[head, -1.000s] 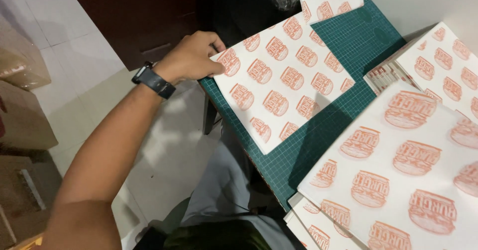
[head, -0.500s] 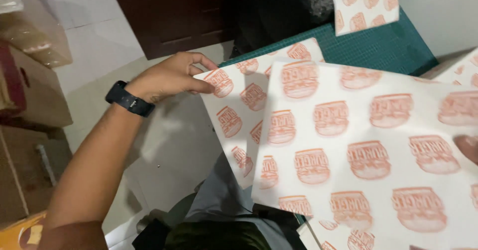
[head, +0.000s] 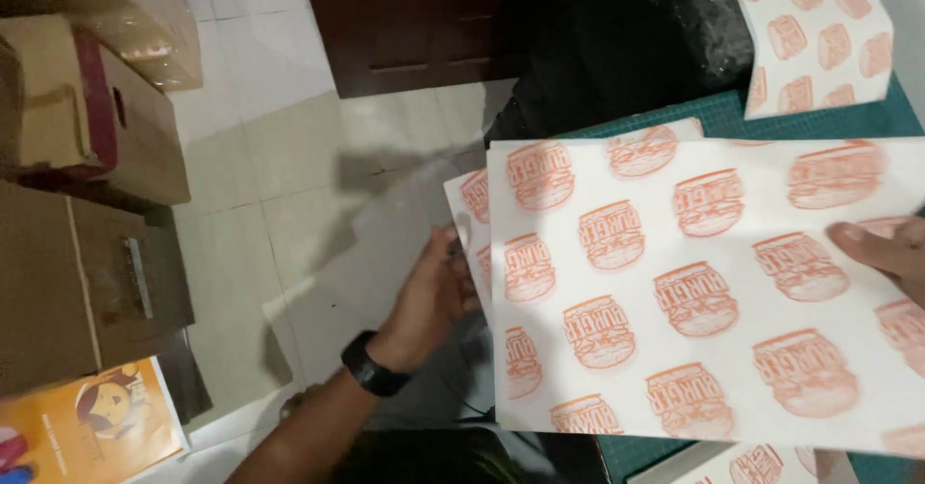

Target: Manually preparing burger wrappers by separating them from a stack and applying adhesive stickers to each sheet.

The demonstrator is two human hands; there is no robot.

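Two hands hold a printed sheet (head: 694,282) above a green mat (head: 819,116).

Largest is the white sheet with orange burger prints, spread across the right half of the view over another sheet (head: 469,216) whose edge peeks out at its left. Left hand (head: 434,296), black watch (head: 371,366) on the wrist, grips the left edge with fingers curled behind the paper. Right hand (head: 886,253) pinches the right edge, thumb on top. Cardboard boxes (head: 87,205) stand on the tiled floor at left.
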